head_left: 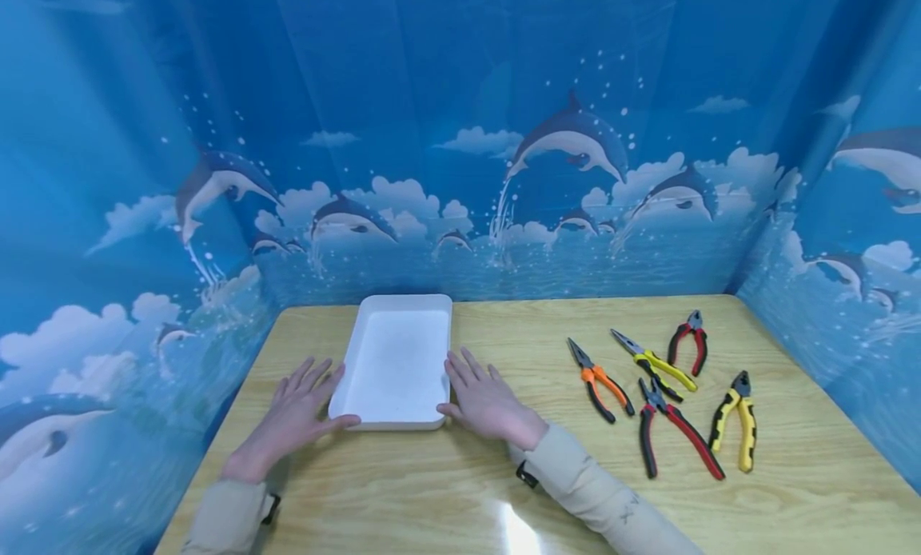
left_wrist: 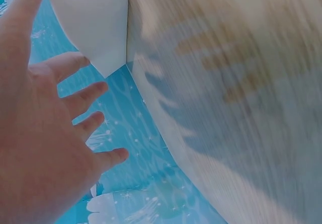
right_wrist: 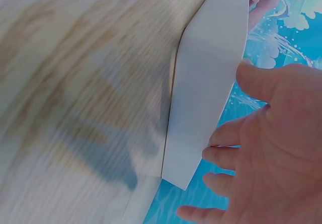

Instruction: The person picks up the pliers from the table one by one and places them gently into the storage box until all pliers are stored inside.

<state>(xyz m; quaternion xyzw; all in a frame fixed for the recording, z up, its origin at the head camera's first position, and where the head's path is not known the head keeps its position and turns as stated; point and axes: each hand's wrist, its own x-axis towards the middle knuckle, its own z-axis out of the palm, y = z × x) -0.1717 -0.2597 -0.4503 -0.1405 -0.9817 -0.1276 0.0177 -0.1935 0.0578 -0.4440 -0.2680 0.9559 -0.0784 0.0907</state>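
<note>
A white rectangular tray lies on the table, nothing inside it. The left hand, fingers spread, touches its left edge and near left corner with index finger and thumb. On the opposite side the right hand has its fingertips and thumb against the right edge. In the left wrist view the left hand is beside the tray's outer wall, fingers extended. The right wrist view shows the right hand with thumb and fingers along the tray's wall.
Several pliers lie on the wooden table to the right: orange, yellow-and-black long-nose, small red-and-black, larger red-and-black and thick yellow-and-black. A blue dolphin-print curtain stands behind and at both sides.
</note>
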